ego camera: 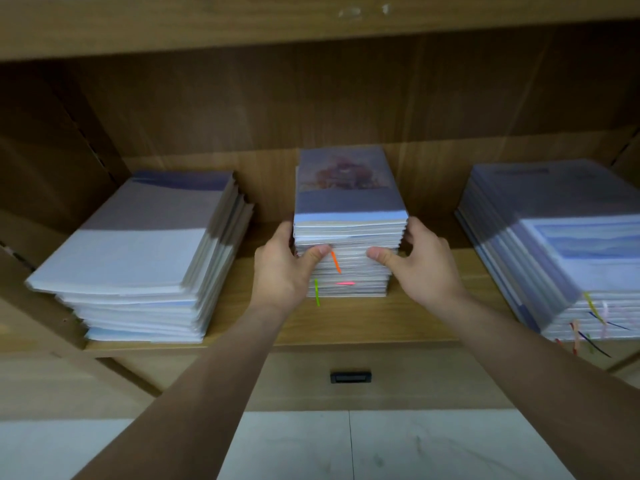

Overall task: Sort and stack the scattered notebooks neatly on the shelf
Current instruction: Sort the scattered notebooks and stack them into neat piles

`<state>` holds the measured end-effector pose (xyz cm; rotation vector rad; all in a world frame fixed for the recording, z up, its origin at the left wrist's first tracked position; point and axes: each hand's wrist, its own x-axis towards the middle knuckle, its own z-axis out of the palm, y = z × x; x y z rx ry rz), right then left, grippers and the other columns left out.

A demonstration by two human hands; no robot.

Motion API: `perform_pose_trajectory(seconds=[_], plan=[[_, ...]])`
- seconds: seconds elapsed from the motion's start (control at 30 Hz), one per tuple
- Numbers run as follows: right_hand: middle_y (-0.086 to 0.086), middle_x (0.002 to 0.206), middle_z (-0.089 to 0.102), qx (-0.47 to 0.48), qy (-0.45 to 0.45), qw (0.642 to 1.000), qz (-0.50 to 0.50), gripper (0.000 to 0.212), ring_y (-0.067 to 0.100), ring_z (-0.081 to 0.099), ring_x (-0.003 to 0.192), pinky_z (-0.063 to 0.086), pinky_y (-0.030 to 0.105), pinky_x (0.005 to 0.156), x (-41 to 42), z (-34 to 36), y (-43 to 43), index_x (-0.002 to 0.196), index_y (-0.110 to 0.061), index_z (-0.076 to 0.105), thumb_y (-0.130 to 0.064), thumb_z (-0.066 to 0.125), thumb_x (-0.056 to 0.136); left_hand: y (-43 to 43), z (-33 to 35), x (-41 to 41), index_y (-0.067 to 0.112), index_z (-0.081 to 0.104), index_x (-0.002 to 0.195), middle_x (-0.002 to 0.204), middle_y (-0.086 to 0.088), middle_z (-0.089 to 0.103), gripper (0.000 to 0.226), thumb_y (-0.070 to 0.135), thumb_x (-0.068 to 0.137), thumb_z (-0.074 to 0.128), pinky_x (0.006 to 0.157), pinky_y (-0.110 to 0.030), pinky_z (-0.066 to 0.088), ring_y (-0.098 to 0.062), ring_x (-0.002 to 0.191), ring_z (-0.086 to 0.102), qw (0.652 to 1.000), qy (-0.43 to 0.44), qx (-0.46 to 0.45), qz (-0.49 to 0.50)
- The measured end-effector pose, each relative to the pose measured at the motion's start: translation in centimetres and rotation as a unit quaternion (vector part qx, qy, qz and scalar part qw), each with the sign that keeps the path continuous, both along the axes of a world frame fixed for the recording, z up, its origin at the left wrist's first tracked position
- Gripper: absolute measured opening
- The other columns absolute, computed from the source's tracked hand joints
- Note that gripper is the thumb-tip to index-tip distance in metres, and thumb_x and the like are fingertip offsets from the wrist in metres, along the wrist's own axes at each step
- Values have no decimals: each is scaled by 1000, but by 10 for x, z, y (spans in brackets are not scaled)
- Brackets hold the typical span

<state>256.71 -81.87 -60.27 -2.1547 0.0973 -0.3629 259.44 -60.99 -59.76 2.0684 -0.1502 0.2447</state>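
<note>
**Forearms in, both hands clamped on the middle stack**

Forearms reach in from the bottom of the view, over a pale tiled floor (346,445), toward the wooden shelf (346,323).

At the far left, the left stack (138,251) lies fanned, its lower notebooks stepping out past the ones above. Next comes the left hand (280,268), with its thumb pressed flat on the front edges of the middle stack (349,237) and its fingers curled round the stack's left side. The stack stands on the shelf between the other two piles, well apart from both. An orange ribbon (335,262), a green one (317,292) and a pink one (345,283) poke from its lower half. The right hand (426,268) mirrors the left: thumb on the front, fingers wrapped round the right side. At the far right, the right stack (554,244) sits close to the shelf's front edge, its ribbons dangling over it.

Both hands grip at mid-height, so the notebooks below them are held by nothing — a lift would likely split the pile and leave the bottom ones skewed. Uneven squeezing could also shear the slick covers sideways, and a hard push could drag a ribbon loose.
</note>
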Motion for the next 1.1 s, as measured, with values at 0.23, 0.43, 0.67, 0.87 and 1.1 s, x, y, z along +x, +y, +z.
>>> perform_pose_trajectory(seconds=[0.23,0.43,0.67,0.87,1.1], plan=[[-16,116,54,-25,-34,999,-6,84,4,51,114,42,22,86,-10,22,1,142,-20,43,-47,83,73,0,13,-10,23,58,113,101,14,70,45,45,80,77,78,-18,54,4,94,64,999,-36,-33,-18],[-9,107,62,-28,-47,998,-4,61,5,56,96,42,18,75,-5,26,10,133,-15,54,-43,75,84,-2,18,-3,19,62,108,96,8,71,34,43,86,72,80,-35,58,-5,88,66,999,-31,-17,17],[-13,101,63,-47,-51,998,1,60,3,59,94,38,4,67,-2,30,1,130,-15,61,-47,75,81,15,22,4,20,60,121,100,14,69,45,35,82,77,68,-5,47,3,90,65,999,-30,16,-25],[-18,105,59,-20,-49,998,14,70,5,59,105,41,11,75,-1,28,2,140,-19,53,-47,75,80,12,18,1,22,60,120,98,11,70,40,35,85,75,77,-21,56,0,88,66,998,-47,28,-1],[-12,99,64,12,-18,1000,-2,38,11,64,97,44,15,68,0,26,12,112,-25,56,-53,65,88,-6,24,-10,25,58,107,96,13,69,51,54,70,77,67,-7,49,10,86,64,998,-6,-56,-13]])
